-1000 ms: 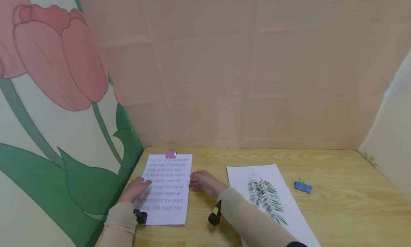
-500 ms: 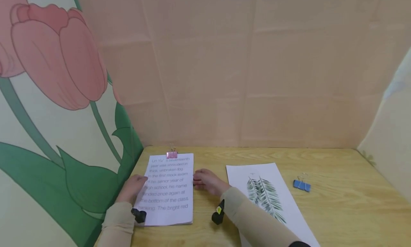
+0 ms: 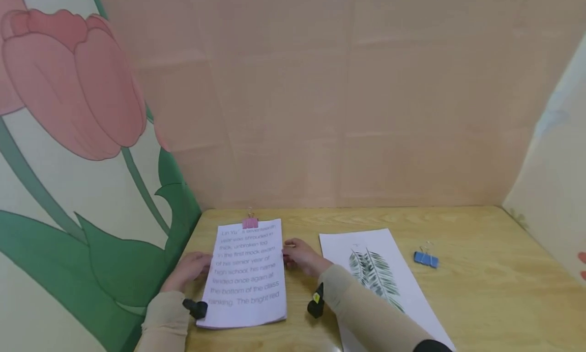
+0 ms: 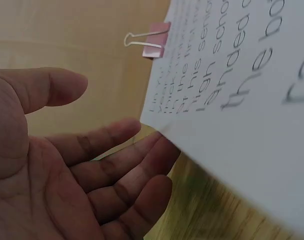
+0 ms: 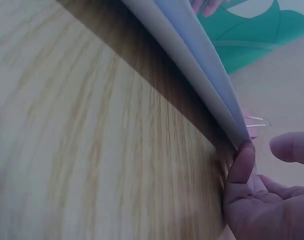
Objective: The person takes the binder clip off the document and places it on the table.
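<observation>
A stack of white printed sheets (image 3: pixel 244 275) lies on the left of the table, with a pink binder clip (image 3: pixel 250 223) on its top edge. My left hand (image 3: pixel 188 268) is at the stack's left edge. In the left wrist view its fingertips (image 4: pixel 162 142) touch the paper edge, and the thumb stands apart. At the opposite edge is my right hand (image 3: pixel 304 257). The right wrist view shows one fingertip (image 5: pixel 243 160) against the sheets' edge and the thumb held away. There the sheets bow and fan slightly apart near the wooden surface.
A white sheet with a green fern print (image 3: pixel 373 270) lies to the right, partly under the right forearm (image 3: pixel 371 311). Beyond it sits a blue binder clip (image 3: pixel 426 259) on the wooden table (image 3: pixel 494 291). A tulip-patterned wall (image 3: pixel 114 204) borders the left side.
The stack has shifted slightly right and turned a little anticlockwise. The left hand has drawn back from over the page to its left edge. The right hand stays at the right edge.
</observation>
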Motion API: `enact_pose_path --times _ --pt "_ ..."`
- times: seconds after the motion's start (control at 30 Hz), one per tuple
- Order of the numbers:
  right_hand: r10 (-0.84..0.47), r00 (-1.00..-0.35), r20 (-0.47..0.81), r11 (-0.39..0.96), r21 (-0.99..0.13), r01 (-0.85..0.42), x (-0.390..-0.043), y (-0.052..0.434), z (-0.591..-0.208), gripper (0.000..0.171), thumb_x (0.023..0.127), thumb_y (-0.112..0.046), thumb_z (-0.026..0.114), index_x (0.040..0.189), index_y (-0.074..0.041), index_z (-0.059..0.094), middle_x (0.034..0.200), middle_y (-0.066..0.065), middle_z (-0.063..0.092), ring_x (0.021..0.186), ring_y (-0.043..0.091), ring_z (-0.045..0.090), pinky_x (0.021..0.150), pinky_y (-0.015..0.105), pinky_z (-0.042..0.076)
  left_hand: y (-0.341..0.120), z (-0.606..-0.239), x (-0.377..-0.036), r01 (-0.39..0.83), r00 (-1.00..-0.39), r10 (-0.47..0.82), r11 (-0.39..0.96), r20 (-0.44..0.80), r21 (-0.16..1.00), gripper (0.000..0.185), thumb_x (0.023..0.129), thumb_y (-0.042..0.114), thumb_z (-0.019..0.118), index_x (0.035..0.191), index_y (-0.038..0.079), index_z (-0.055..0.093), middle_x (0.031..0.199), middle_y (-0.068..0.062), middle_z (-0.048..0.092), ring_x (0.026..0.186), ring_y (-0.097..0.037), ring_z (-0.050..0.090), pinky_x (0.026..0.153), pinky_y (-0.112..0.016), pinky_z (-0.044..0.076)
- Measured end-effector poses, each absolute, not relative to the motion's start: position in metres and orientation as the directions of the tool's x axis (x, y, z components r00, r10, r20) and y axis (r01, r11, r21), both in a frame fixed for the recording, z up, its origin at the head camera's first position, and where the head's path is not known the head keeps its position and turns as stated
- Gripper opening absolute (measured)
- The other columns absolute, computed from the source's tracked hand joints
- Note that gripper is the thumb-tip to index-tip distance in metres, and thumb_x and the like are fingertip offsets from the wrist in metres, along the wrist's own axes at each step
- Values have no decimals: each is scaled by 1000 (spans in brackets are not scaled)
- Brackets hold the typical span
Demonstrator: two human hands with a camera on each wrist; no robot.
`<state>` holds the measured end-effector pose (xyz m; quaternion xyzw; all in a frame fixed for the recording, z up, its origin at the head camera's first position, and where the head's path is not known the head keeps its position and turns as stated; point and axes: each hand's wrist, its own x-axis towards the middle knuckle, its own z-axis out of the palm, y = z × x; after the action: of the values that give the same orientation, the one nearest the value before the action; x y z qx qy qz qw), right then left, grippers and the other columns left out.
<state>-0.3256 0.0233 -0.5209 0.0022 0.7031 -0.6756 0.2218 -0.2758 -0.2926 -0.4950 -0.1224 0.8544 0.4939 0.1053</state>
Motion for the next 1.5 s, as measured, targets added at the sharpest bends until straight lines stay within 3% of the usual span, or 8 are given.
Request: enact_pose_path --times 0.3,0.5,0.63,1.1,1.5 --pt "-205 -940 -272 322 -926 198 -328 31 -519 34 103 -9 59 133 7 57 107 13 69 91 23 64 83 38 54 -285 -502 -277 -273 -959 -77 501 -272 821 32 103 17 52 116 -8 67 98 -11 71 90 -25 66 82 -42 50" --pt "-195 -949 -248 417 -896 149 -326 38 -513 19 102 -8 61 115 2 69 100 9 68 88 22 61 80 37 52 -278 -507 -277 -254 -963 -54 496 -262 830 34 106 17 48 119 -11 63 96 -10 70 86 -23 66 80 -41 53" --pt "-211 -947 -243 427 -894 134 -327 43 -515 13 100 -5 61 108 1 70 95 8 67 84 22 60 75 34 50 -273 -510 -278 -269 -960 -59 475 -274 838 35 106 18 49 120 -11 62 100 -12 71 88 -24 67 81 -42 54" --pt "-187 -950 -250 418 -896 154 -319 55 -515 12 99 -4 61 108 2 67 90 8 64 77 20 58 68 30 49 -257 -510 -279 -324 -946 -111 412 -306 852 37 105 24 54 127 -5 61 116 -17 66 105 -31 62 87 -44 52" --pt "-178 -945 -275 478 -863 161 -315 66 -517 5 99 -4 62 100 -1 66 88 8 63 78 21 59 67 30 49 -244 -515 -282 -322 -947 -120 388 -299 863 38 107 22 50 129 -7 58 114 -19 64 101 -30 62 84 -41 52"
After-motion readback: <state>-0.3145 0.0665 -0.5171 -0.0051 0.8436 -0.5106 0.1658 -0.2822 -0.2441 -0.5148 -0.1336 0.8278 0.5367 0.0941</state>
